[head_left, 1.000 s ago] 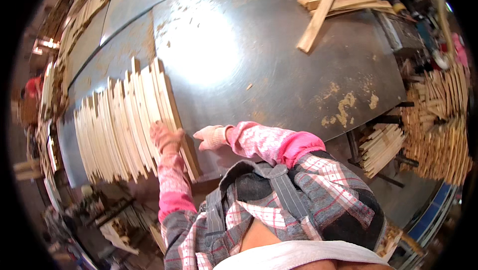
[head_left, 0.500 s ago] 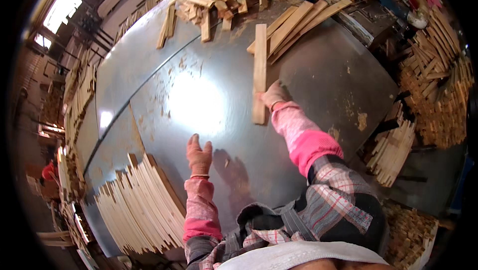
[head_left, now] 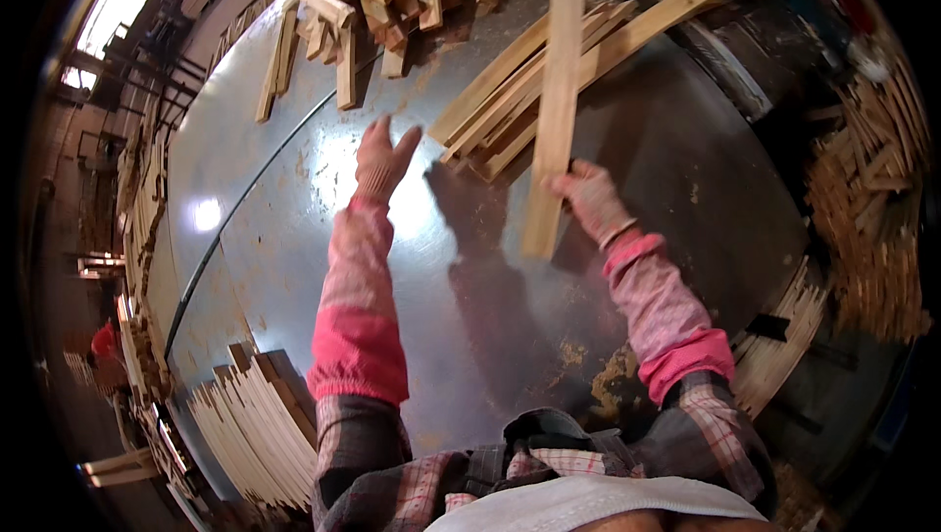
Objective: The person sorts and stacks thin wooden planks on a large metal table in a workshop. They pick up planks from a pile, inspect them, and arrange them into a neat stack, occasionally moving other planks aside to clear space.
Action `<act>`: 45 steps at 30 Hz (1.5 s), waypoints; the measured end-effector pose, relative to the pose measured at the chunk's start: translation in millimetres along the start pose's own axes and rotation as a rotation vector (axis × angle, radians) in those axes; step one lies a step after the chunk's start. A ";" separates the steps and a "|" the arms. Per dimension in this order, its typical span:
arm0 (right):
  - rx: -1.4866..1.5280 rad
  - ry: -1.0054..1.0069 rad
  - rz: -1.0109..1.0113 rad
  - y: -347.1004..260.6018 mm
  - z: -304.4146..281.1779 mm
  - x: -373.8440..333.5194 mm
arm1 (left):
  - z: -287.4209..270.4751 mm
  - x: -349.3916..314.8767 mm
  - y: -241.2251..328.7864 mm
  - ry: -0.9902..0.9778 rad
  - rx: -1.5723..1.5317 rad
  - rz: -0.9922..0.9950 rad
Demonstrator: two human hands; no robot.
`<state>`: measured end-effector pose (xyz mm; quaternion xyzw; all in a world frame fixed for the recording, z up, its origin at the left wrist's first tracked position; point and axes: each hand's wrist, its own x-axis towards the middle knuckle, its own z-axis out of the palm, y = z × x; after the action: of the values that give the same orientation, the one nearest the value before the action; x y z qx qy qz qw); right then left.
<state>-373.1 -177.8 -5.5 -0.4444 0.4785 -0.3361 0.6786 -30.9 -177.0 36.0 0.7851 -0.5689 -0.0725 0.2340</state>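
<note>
My right hand (head_left: 594, 201), gloved, grips a flat wooden board (head_left: 557, 91) by its near part, fingers closed round its right edge. The board is raised off the table and points away from me, crossing over the wooden strips (head_left: 498, 101) that lie slantwise behind it. To the left, my left hand (head_left: 382, 157) is held over the table with thumb and fingers apart and nothing in it. Ahead of that hand lies a jumbled heap of short wooden pieces (head_left: 397, 2) at the far side.
The metal tabletop (head_left: 323, 287) has a dark seam and sawdust patches. A row of pale strips (head_left: 257, 424) lies side by side at its near left. Stacked strips (head_left: 872, 228) stand beyond the right edge. A machine (head_left: 720, 61) adjoins the far right corner.
My left hand has moved far forward, from near the row of strips toward the heap. My right hand has shifted slightly right with the board, which now tilts. The view has shifted too.
</note>
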 end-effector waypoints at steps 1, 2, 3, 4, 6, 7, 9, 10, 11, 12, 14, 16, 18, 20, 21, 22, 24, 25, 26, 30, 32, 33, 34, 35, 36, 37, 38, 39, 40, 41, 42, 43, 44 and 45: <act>0.029 0.023 0.018 1.0 -15.1 23.0 | 12.9 20.6 11.6 -0.043 0.013 0.037; 0.074 0.030 0.035 0.8 -17.2 38.4 | 27.6 34.9 9.9 -0.031 0.055 0.034; 0.082 -0.004 0.021 5.2 -24.1 54.6 | 42.3 47.2 9.8 -0.020 0.092 0.039; 0.093 -0.002 0.030 14.3 -31.3 69.6 | 54.7 59.7 17.3 -0.095 0.102 0.007; -0.011 0.055 0.046 24.0 -34.8 95.1 | 70.3 74.0 38.1 -0.250 0.121 -0.054; -0.121 0.120 0.058 25.0 -33.6 106.1 | 79.5 70.0 56.5 -0.342 0.098 -0.070; -0.211 0.205 0.079 24.3 -12.3 112.8 | 83.4 50.2 79.3 -0.519 0.061 -0.123; -0.199 0.196 0.081 17.5 21.7 108.9 | 90.0 38.5 42.4 -0.493 0.057 -0.104; -0.194 0.177 0.085 16.1 50.2 103.5 | 94.8 23.6 2.2 -0.463 0.055 -0.093; -0.088 0.124 0.060 31.2 38.2 106.4 | 93.7 9.3 22.6 -0.465 -0.046 -0.184; -0.152 0.124 0.134 54.3 36.2 91.0 | 76.6 -35.2 34.3 -0.445 -0.107 -0.242; -0.235 0.108 0.247 73.8 57.5 58.7 | 55.4 -92.5 23.0 -0.433 -0.145 -0.326; -0.243 0.005 0.321 81.9 90.2 4.3 | 29.2 -160.2 -1.9 -0.385 -0.129 -0.437; -0.224 -0.070 0.387 88.9 113.2 -47.1 | 0.8 -215.6 -24.1 -0.477 -0.274 -0.568; -0.274 -0.137 0.386 95.9 123.4 -70.1 | -14.0 -240.9 -33.9 -0.499 -0.362 -0.618; -0.322 -0.202 0.386 104.7 131.8 -94.7 | -27.6 -269.1 -39.7 -0.479 -0.462 -0.726; -0.351 -0.317 0.351 117.3 150.2 -147.7 | -28.1 -347.8 -78.5 -0.393 -0.686 -0.788; -0.411 -0.327 0.353 123.3 154.8 -166.2 | -35.8 -374.8 -83.4 -0.349 -0.805 -0.803; -0.469 -0.336 0.355 130.0 156.4 -182.6 | -42.8 -402.7 -85.4 -0.304 -0.864 -0.810; -0.733 -0.163 0.330 150.6 150.1 -225.5 | -104.3 -460.6 -68.2 -0.334 -0.946 -1.044; -0.831 -0.085 0.299 138.2 162.8 -251.9 | -98.7 -507.2 -96.7 -0.270 -1.086 -1.087; -0.920 -0.055 0.243 133.9 170.2 -260.3 | -100.2 -519.0 -105.0 -0.245 -1.155 -1.091; -1.006 -0.023 0.187 129.7 176.3 -267.8 | -107.0 -528.9 -107.7 -0.228 -1.070 -1.127; -1.092 0.011 0.130 124.6 182.8 -274.8 | -102.3 -540.6 -114.8 -0.200 -1.073 -1.115; -1.096 0.034 0.136 118.0 196.8 -281.8 | -90.2 -553.0 -125.4 -0.169 -1.070 -1.097; -1.120 0.033 0.126 111.0 215.4 -293.0 | -89.7 -557.6 -127.3 -0.144 -1.063 -1.083; -1.145 0.032 0.117 102.6 238.3 -306.3 | -88.8 -561.0 -128.5 -0.201 -1.050 -1.031; -1.166 0.031 0.103 95.1 257.1 -317.9 | -87.0 -563.9 -129.4 -0.220 -1.113 -1.018; -1.237 -0.044 0.142 106.4 266.3 -319.4 | -78.6 -564.9 -132.1 -0.254 -1.171 -0.996; -1.380 -0.074 0.060 117.2 275.5 -327.6 | -70.1 -564.5 -133.9 -0.290 -1.229 -0.973; -1.516 -0.151 0.102 124.6 290.4 -339.9 | -65.4 -566.2 -130.8 -0.279 -1.301 -0.944; -1.653 -0.229 0.144 128.2 302.3 -350.1 | -59.7 -567.7 -129.8 -0.244 -1.324 -0.959; -1.643 -0.226 0.168 130.0 306.9 -354.2 | -53.9 -567.9 -128.4 -0.211 -1.347 -0.972; -1.635 -0.228 0.202 135.2 307.1 -359.6 | -53.0 -571.0 -124.2 -0.183 -1.370 -0.996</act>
<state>-191.4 276.9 40.8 -0.7836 0.5377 0.2268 0.2131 -99.5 397.8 -60.1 0.6199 -0.0045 -0.5584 0.5513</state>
